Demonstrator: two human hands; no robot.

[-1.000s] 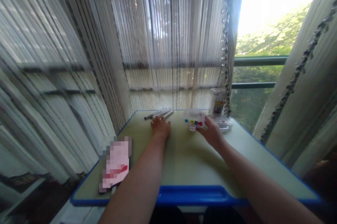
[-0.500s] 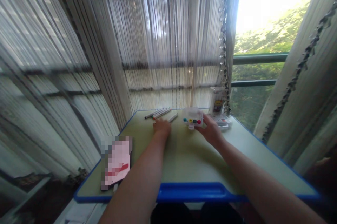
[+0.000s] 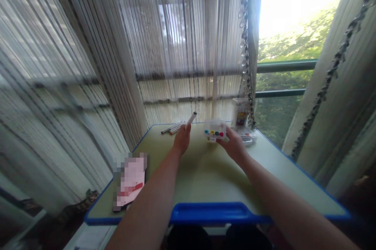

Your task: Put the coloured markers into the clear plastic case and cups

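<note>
A white marker pen [image 3: 191, 118] with a dark tip end points up and to the right from my left hand [image 3: 182, 139], whose fingers are closed around it. My right hand [image 3: 233, 142] grips the right side of a clear plastic case [image 3: 215, 128], tilted up off the table. Blue, yellow, green and red round spots show along the case's front. Several more white marker pens [image 3: 174, 128] lie together on the table, just behind and left of my left hand.
Beyond my right hand, a clear open box [image 3: 241, 116] stands with its tray [image 3: 248, 135] on the table. A pixelated pink item [image 3: 132, 181] lies at the table's left edge. A blue raised rim [image 3: 211, 211] runs along the near edge of the pale green table [image 3: 217, 181]; curtains hang behind.
My left hand has picked up a marker pen from the table and lifted it upright. My right hand still holds the clear case in nearly the same place.
</note>
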